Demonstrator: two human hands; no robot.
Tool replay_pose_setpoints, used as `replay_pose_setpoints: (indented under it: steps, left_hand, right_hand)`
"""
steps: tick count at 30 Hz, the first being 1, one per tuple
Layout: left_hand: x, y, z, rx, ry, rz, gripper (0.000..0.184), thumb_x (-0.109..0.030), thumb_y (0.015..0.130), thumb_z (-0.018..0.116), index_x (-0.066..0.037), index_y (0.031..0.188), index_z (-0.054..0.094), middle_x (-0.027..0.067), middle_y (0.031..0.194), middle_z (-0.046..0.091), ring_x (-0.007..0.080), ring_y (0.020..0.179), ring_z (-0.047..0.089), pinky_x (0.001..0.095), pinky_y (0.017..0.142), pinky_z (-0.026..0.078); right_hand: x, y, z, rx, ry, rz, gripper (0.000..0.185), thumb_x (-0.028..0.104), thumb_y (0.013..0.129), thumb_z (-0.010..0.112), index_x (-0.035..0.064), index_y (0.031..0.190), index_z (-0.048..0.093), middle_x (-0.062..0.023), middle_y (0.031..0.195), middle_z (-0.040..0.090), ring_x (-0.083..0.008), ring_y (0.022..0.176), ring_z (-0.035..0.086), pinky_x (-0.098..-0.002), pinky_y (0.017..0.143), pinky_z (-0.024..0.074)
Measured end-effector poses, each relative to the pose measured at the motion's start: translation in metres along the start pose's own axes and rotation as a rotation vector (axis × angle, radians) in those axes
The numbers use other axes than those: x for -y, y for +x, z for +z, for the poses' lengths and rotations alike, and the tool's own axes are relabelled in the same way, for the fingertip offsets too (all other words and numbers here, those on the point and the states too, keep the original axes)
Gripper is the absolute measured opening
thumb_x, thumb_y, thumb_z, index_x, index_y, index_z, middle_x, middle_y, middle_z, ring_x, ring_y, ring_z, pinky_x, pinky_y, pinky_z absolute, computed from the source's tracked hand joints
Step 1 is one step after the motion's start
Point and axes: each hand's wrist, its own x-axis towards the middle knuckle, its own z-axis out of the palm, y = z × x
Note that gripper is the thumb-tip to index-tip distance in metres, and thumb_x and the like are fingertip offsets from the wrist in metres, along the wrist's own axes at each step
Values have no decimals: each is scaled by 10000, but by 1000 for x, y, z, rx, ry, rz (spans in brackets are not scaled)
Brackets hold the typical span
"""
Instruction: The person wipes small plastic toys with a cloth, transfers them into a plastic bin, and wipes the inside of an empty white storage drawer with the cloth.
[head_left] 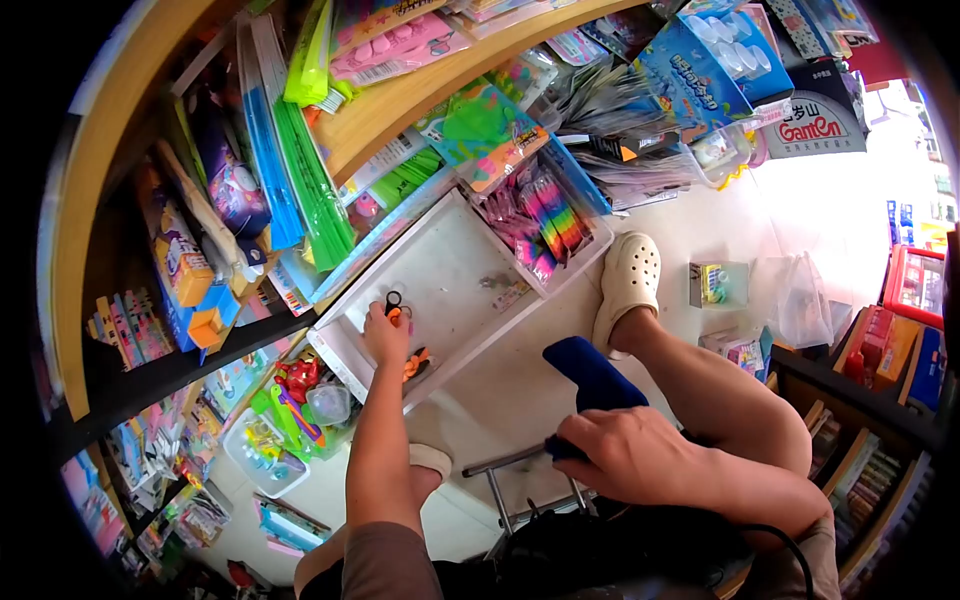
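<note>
My left hand (385,335) reaches into a white tray (450,250), its fingers closed on a small black-and-orange item (394,303) with a ring-shaped end. Another orange-and-black item (416,363) lies in the tray near my wrist; what kind these are I cannot make out. Grey smudges or bits mark the tray's floor. In front of my body, my right hand (625,450) is closed around a dark blue cloth (597,375), which sticks out past the fingers on both sides.
A clear bin of colourful packs (550,215) adjoins the tray. Shelves crowded with packaged goods (290,150) curve along the left. A tub of small toys (265,450) sits below them. A clear box (718,285) stands on the floor beyond my clog (628,285).
</note>
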Motion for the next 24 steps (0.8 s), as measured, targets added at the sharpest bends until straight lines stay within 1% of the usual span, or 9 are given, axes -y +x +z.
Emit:
replay_pose_setpoints:
  steps: [5, 8, 11, 13, 14, 15, 17, 19, 24]
  left_hand:
    - [-22, -27, -34, 482, -1586, -494, 263, -258, 810, 520, -53, 973, 545, 74, 834, 595, 188, 736, 558, 309, 627, 448]
    - [-81, -65, -86, 655, -1769, -504, 349, -266, 844, 400, -36, 1057, 553, 62, 851, 583, 191, 767, 532, 332, 666, 446]
    - [-128, -100, -121, 740, -1824, -396, 332, -257, 847, 405, -40, 1037, 569, 62, 891, 604, 195, 789, 552, 322, 690, 443]
    - [-148, -120, -141, 859, -1878, -295, 357, -256, 845, 407, -27, 1069, 566, 121, 1021, 604, 260, 955, 570, 381, 846, 443]
    - [-144, -124, -140, 954, -2056, -270, 360, -251, 861, 382, -27, 1069, 573, 142, 1108, 584, 277, 1036, 549, 417, 912, 420]
    - [-166, -141, -163, 786, -1911, -361, 344, -230, 878, 358, -32, 1038, 588, 166, 1191, 537, 298, 1120, 490, 425, 977, 362]
    - [-191, -159, -190, 929, -2042, -116, 344, -239, 899, 340, -33, 1039, 576, 182, 1296, 445, 325, 1221, 386, 437, 1045, 273]
    - [-195, -173, -207, 923, -2103, -44, 374, -343, 945, 308, -99, 1160, 494, 181, 1377, 333, 337, 1265, 309, 454, 1068, 222]
    - [-196, -186, -254, 749, -1894, 46, 469, -438, 947, 288, -119, 1263, 425, 110, 1289, 444, 245, 1184, 422, 382, 1019, 320]
  right_hand:
    - [-3, 6, -4, -236, 176, 183, 278, 261, 831, 566, -3, 870, 487, -216, 747, 578, -383, 718, 585, -445, 618, 456]
    - [-13, 17, -3, -468, 492, 227, 333, 296, 875, 523, -30, 930, 485, -252, 744, 548, -395, 727, 556, -411, 657, 444]
    - [-12, 31, 6, -596, 1004, 224, 325, 292, 877, 553, -22, 939, 497, -112, 779, 573, -164, 700, 535, -312, 631, 444]
    - [9, 32, 10, -563, 1132, 137, 319, 275, 865, 582, -16, 958, 492, -67, 832, 569, -115, 738, 522, -286, 641, 449]
    - [9, 39, 25, -572, 1081, -41, 334, 259, 849, 607, -23, 976, 480, -79, 814, 575, -120, 722, 527, -267, 641, 452]
    - [15, 37, 31, -476, 963, -135, 323, 219, 803, 645, 23, 1012, 497, -113, 913, 554, -192, 833, 537, -321, 708, 450]
    - [26, 34, 52, -697, 23, -377, 381, 198, 730, 683, 95, 1055, 513, -138, 1079, 476, -289, 983, 479, -404, 810, 398]
    - [45, 25, 59, -774, 0, -445, 385, 177, 715, 675, 116, 1055, 505, -154, 1151, 406, -334, 1008, 431, -432, 866, 344]
    - [82, 33, 65, -945, 199, -428, 406, 170, 700, 682, 124, 1065, 510, -126, 1176, 401, -319, 1036, 427, -447, 839, 340]
